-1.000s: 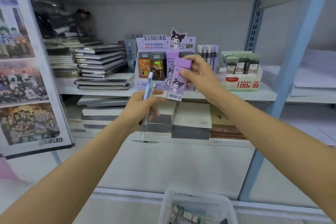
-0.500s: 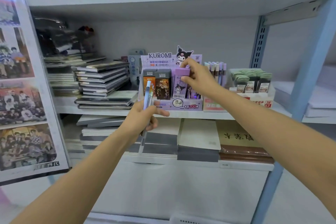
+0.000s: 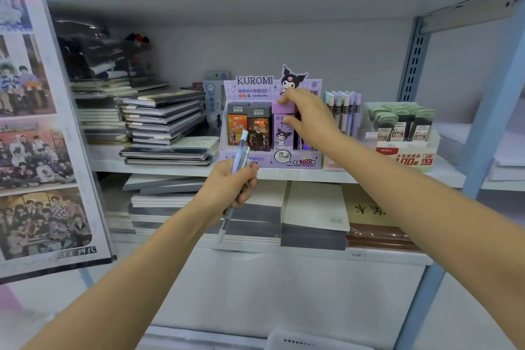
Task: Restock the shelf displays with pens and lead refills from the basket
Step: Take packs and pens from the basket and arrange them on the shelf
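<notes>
My right hand pinches the top of a purple Kuromi lead refill box that stands in the purple Kuromi display box on the middle shelf, beside two dark refill packs. My left hand is in front of the shelf edge, below the display, gripping a light blue pen and a second thin pen, tips pointing down. Only the white rim of the basket shows at the bottom edge.
Upright pens stand right of the display, then a red-and-white box of green lead cases. Stacked notebooks fill the shelf's left. More notebooks lie on the shelf below. A blue upright post stands at right, a photo poster at left.
My right hand carried the purple refill box from mid-air into the Kuromi display and lowered it into its slot. The view tilted up; the basket dropped almost out of sight.
</notes>
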Demonstrator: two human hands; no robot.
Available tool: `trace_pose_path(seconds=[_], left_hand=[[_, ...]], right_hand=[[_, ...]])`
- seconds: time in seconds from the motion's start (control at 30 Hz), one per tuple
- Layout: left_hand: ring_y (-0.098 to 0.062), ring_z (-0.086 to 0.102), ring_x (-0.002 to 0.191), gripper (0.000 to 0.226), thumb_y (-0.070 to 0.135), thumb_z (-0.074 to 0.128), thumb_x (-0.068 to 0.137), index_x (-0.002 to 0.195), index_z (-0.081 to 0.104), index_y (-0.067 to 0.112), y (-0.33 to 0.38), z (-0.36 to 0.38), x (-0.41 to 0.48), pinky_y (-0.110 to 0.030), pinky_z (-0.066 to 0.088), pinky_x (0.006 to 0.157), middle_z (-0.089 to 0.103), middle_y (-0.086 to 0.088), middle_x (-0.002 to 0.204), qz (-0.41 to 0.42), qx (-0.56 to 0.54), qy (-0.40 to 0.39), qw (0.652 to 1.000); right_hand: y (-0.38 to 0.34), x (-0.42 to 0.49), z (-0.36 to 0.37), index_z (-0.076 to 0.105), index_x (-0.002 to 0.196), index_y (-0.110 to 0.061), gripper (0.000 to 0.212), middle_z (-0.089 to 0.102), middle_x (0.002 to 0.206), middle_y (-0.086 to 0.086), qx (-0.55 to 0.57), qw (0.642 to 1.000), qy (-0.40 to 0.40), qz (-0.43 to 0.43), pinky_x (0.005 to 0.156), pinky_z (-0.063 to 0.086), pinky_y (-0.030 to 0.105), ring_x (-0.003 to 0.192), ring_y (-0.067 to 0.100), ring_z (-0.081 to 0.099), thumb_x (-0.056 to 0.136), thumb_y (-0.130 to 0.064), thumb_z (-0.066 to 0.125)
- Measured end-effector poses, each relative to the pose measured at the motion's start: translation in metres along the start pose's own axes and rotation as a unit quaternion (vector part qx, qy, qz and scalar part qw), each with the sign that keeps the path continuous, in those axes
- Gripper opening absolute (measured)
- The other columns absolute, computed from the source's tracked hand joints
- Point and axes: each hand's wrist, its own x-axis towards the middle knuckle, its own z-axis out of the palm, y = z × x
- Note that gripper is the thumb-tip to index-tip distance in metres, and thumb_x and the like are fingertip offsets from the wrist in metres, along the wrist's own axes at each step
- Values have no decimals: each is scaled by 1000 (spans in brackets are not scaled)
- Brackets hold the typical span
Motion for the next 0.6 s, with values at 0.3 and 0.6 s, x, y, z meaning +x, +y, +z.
trace_pose_path(seconds=[0.3,0.6], left_hand=[[-12,36,40,12,15,59,93,84,57,9,4,1,-10,-21,29,38,45,0,57,13,34,-20,999],[-10,33,43,12,12,61,89,80,54,13,7,35,-19,-19,29,39,43,1,56,22,83,-69,994]], right_hand=[[-7,-11,-9,64,121,-17,32,49,111,2,-13,999,30,5,89,41,25,99,16,48,90,-22,66],[-26,-66,-12,66,108,-1,18,67,78,3,437,866,-149,194,57,49,16,59,3,60,93,-9,61]])
